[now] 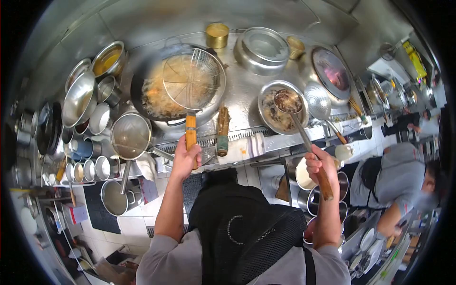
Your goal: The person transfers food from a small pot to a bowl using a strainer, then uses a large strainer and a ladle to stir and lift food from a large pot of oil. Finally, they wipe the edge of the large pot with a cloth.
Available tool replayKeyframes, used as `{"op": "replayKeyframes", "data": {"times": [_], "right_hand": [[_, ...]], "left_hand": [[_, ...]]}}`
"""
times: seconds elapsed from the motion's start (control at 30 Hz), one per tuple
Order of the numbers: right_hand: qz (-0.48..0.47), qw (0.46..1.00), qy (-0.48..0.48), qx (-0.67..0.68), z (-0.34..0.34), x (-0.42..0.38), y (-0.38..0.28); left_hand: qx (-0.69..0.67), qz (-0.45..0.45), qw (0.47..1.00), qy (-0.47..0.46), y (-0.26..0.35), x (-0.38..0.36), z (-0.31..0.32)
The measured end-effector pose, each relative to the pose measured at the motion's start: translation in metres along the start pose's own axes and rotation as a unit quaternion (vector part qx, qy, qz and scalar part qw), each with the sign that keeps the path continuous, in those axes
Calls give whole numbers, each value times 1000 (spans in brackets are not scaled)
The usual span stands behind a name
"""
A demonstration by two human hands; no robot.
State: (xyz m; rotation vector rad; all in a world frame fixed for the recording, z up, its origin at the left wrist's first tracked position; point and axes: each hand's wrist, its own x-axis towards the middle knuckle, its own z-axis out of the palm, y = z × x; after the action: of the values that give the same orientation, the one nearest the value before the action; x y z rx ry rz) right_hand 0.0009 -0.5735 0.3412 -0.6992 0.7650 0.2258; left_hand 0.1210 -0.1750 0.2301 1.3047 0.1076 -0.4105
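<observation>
My left hand [185, 159] is closed round the wooden handle of a wide wire skimmer [178, 85]. The mesh overlaps the right side of a dark wok [138, 95], where pale oil foams and orange-brown bits show. In my right hand [323, 171] is the wood-ended handle of a long metal ladle [298, 124], fingers wrapped about it. Its round head lies over a steel pan [262, 114] of brownish, foamy liquid, and dark brown bits show in the head. Between the two vessels, a worn brush-like tool with a green-bound end [222, 137] lies at the counter's front.
A perforated ladle [317, 101] rests right of the pan, near a lidded pot [331, 73]. Behind stand a large steel pot [262, 59] and a gold tin [217, 35]. Steel bowls [80, 102] and a strainer [130, 135] crowd the left. A co-worker [396, 175] bends at the right.
</observation>
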Motion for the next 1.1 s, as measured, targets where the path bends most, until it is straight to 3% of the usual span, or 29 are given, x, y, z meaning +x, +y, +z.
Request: {"op": "replayKeyframes", "data": {"times": [0.13,0.33,0.53,0.6,0.67,0.73,0.77,0.83,0.93,0.97,1.07,1.1], "right_hand": [[-13,999,12,-38,51,-8,-7],[53,992,-102,-46,116,24,-6],[-32,955,-102,-278,215,88,41],[-102,897,-73,-424,227,122,66],[-169,790,-85,-583,236,143,82],[-446,560,-65,-695,207,191,99],[-447,564,-64,-691,205,197,101],[-489,520,-18,-700,199,197,103],[-530,586,-19,-612,171,172,99],[-494,636,-6,-593,161,151,94],[-448,667,101,-586,98,110,90],[-391,672,146,-612,76,96,85]], "left_hand": [[-19,-25,999,11,14,14,-12],[-44,-19,999,15,24,36,-28],[-102,-62,992,-33,41,54,-41],[-98,-46,993,-52,42,65,-52],[-81,-54,995,-38,47,67,-56],[-84,-57,994,-37,54,65,-59],[-90,-49,994,-27,59,64,-58],[-86,-51,995,-25,65,61,-59],[-130,-38,990,-28,62,66,-64],[-128,-26,991,-36,64,64,-63],[-137,-13,990,-35,58,58,-66],[-130,-13,991,-26,55,57,-66]]}}
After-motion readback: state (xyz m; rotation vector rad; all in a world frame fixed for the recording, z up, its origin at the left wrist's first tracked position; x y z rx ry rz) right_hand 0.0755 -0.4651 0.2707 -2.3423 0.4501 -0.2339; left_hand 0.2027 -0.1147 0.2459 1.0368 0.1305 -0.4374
